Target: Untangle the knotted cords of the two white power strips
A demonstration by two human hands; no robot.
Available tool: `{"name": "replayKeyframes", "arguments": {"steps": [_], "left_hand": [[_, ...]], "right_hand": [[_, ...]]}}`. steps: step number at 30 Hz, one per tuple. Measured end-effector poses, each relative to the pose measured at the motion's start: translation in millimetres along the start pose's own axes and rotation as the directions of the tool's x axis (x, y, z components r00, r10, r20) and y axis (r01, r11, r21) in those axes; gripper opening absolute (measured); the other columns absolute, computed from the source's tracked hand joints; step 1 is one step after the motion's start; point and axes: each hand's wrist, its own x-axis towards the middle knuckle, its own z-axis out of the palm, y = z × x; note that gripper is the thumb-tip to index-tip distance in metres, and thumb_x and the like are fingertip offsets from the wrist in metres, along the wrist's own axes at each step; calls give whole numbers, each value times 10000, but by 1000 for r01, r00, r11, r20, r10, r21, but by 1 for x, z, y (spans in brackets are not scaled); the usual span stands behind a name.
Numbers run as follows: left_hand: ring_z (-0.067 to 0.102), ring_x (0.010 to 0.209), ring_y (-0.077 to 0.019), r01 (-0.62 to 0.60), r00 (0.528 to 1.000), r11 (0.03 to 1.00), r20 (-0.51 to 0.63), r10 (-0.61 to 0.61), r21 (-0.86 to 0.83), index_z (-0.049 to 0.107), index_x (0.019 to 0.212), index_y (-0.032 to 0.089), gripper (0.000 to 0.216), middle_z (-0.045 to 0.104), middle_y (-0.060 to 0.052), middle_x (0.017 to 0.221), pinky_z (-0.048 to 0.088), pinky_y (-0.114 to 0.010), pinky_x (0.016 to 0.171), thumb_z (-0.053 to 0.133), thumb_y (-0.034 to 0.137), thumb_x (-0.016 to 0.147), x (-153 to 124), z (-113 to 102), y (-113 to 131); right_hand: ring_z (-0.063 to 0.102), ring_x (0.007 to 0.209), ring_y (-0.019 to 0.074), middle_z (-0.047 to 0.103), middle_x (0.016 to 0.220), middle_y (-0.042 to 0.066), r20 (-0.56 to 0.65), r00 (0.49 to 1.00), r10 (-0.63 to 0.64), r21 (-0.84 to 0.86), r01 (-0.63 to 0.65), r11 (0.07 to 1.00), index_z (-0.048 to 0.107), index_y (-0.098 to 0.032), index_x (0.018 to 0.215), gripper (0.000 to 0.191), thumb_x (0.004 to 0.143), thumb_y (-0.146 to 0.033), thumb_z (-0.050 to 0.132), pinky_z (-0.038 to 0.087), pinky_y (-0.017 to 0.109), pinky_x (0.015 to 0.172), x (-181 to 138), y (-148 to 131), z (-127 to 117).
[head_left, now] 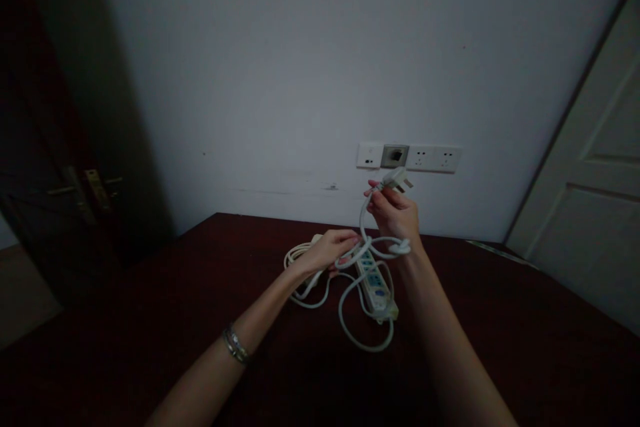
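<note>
My right hand is raised in front of the wall, its fingers closed on the neck of a white plug whose prongs point right. From the plug hangs a white power cord, looped and knotted near my right wrist. My left hand is lower and to the left, fingers pinched around a loop of this cord. Beneath the loops a white power strip with blue-green sockets lies on the dark red table. A cream coil of cable sits partly hidden behind my left hand.
Wall sockets and a grey wall plate are set in the pale wall just above the table. A dark door with a brass handle stands at the left, a white panelled door at the right.
</note>
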Motion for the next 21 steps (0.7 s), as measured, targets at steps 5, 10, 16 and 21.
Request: {"name": "replayKeyframes", "arguments": {"steps": [5,10,16,21], "left_hand": [[534,483,-113,-34,998,993,-47,28,-113,620,996,83,522,608,-52,634,420,-220,458,404,539,861,1,10,4],[577,990,-223,-264,943,964,-212,257,-7,617,1135,119,556,644,-119,1074,454,-316,814,444,560,842,-1,12,10],[596,887,-245,-171,985,985,9,171,-6,632,1112,84,739,656,-148,988,470,-346,739,536,688,697,-3,8,11],[579,912,-192,-165,977,976,157,142,143,641,1105,130,560,655,-103,1017,439,-301,811,653,526,709,-12,-5,24]], "right_hand": [[577,651,102,682,822,43,-145,983,-113,-125,95,988,702,-164,859,304,620,-348,745,454,229,555,-1,-5,1],[627,657,144,659,749,46,-116,958,-262,-255,227,940,585,-135,871,295,717,-377,657,493,277,598,-2,-3,1],[570,576,88,576,708,-12,-178,881,-439,-386,348,854,496,-178,886,222,797,-362,584,470,237,584,-8,3,5],[508,524,69,538,676,-34,-143,942,-302,-182,275,944,499,-186,872,281,741,-396,633,431,211,501,-6,-2,9]]}}
